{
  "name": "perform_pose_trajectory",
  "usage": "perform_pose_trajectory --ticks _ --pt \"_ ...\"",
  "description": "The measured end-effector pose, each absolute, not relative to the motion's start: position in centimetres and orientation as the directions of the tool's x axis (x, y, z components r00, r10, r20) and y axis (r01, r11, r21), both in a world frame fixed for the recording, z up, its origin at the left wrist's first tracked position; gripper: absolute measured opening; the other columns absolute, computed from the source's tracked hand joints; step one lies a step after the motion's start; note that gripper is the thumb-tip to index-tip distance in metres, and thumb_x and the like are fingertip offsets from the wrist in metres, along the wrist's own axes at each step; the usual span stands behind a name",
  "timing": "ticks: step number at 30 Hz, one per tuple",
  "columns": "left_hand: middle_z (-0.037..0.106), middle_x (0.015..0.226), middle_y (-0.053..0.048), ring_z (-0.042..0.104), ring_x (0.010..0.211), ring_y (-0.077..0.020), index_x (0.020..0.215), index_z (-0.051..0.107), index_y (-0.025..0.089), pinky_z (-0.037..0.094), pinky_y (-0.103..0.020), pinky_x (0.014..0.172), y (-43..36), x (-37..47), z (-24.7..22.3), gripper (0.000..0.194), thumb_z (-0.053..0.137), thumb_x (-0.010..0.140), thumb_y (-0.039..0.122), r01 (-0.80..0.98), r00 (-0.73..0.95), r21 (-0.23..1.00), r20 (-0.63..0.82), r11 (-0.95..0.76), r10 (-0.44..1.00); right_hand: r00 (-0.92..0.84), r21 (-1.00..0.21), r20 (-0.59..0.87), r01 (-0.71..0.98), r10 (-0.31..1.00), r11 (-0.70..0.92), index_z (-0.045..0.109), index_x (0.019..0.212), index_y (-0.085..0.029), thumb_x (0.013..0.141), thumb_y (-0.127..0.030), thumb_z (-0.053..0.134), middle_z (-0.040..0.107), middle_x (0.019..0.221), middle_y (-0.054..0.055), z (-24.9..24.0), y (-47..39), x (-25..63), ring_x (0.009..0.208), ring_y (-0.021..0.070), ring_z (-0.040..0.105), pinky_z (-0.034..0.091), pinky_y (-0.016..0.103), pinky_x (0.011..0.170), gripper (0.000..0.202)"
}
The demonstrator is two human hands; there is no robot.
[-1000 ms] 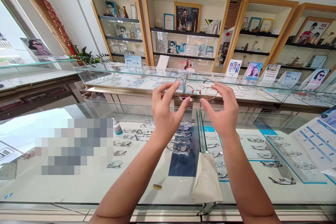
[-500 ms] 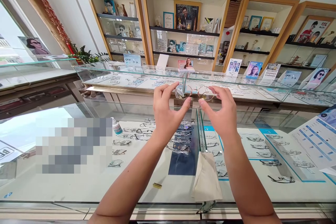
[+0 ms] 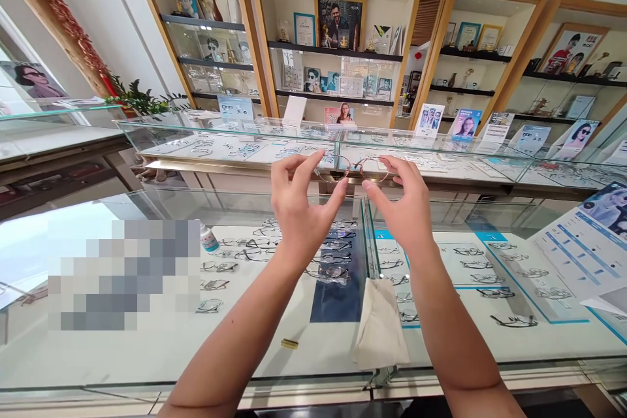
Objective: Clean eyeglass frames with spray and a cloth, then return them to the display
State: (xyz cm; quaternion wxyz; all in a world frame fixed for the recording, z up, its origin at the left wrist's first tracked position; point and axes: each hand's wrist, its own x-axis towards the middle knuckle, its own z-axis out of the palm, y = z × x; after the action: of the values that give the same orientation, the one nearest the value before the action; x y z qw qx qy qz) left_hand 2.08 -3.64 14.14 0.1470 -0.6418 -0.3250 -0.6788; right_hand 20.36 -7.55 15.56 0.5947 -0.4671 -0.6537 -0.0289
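Both my hands hold up a pair of eyeglasses [image 3: 360, 166] with a thin, reddish-gold round frame, above the glass counter. My left hand [image 3: 301, 199] grips the left lens rim between thumb and fingers. On the other side, my right hand [image 3: 402, 199] pinches the right rim the same way. Below them a folded cream cloth [image 3: 381, 326] lies on the counter top near the front edge. A small gold-coloured piece [image 3: 289, 343] is to the left of the cloth.
The glass display counter [image 3: 235, 353] holds rows of eyeglasses [image 3: 513, 321]. A white bottle with a blue label [image 3: 208, 239] stands left of my hands. A printed leaflet [image 3: 582, 241] stands at right. Behind is a second glass counter [image 3: 220, 163], then wooden shelves [image 3: 337, 52].
The view has shifted slightly, so most things sit a little further left. The eyeglasses stay in both hands and now appear more level and face-on.
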Motion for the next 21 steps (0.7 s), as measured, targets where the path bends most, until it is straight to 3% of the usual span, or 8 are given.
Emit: perform_pose_trajectory --ticks 7,13,18,21 --pt "0.061 0.121 -0.011 0.061 0.114 -0.0262 0.133 0.067 0.026 0.058 -0.042 0.094 -3.2 2.1 14.0 0.051 0.083 0.089 0.046 0.603 -0.157 0.294 0.955 -0.741 0.252 0.147 -0.461 0.84 0.702 0.522 0.543 0.065 0.134 -0.033 0.095 -0.033 0.073 0.07 0.133 0.009 15.6 -7.9 19.9 0.126 0.0304 0.066 0.055 0.056 0.107 0.04" --pt "0.062 0.121 -0.01 0.061 0.114 -0.026 0.132 0.067 0.027 0.059 -0.042 0.089 -3.2 2.1 14.0 0.047 0.082 0.091 0.044 0.552 -0.184 0.333 0.943 -0.764 0.278 0.153 -0.457 0.834 0.729 0.53 0.509 0.06 0.142 -0.031 0.097 -0.043 0.07 0.068 0.139 0.011 16.1 -9.7 19.7 0.127 0.0322 0.065 0.054 0.057 0.107 0.047" --pt "0.063 0.12 -0.01 0.061 0.114 -0.0248 0.133 0.066 0.025 0.06 -0.04 0.088 -3.5 2.2 13.9 0.047 0.081 0.091 0.041 0.508 -0.174 0.296 0.955 -0.809 0.24 0.177 -0.506 0.834 0.626 0.523 0.594 0.067 0.132 -0.029 0.107 -0.045 0.054 0.071 0.134 0.01 16.3 -10.3 20.6 0.118 0.0265 0.069 0.056 0.05 0.104 0.032" --pt "0.063 0.12 -0.011 0.062 0.111 -0.0242 0.133 0.066 0.024 0.06 -0.04 0.088 -3.2 2.2 12.3 0.048 0.081 0.091 0.042 0.513 -0.166 0.309 0.951 -0.801 0.261 0.232 -0.584 0.799 0.516 0.554 0.627 0.071 0.124 -0.028 0.108 -0.049 0.051 0.074 0.131 0.01 14.5 -9.1 21.8 0.117 0.0253 0.071 0.058 0.048 0.103 0.033"
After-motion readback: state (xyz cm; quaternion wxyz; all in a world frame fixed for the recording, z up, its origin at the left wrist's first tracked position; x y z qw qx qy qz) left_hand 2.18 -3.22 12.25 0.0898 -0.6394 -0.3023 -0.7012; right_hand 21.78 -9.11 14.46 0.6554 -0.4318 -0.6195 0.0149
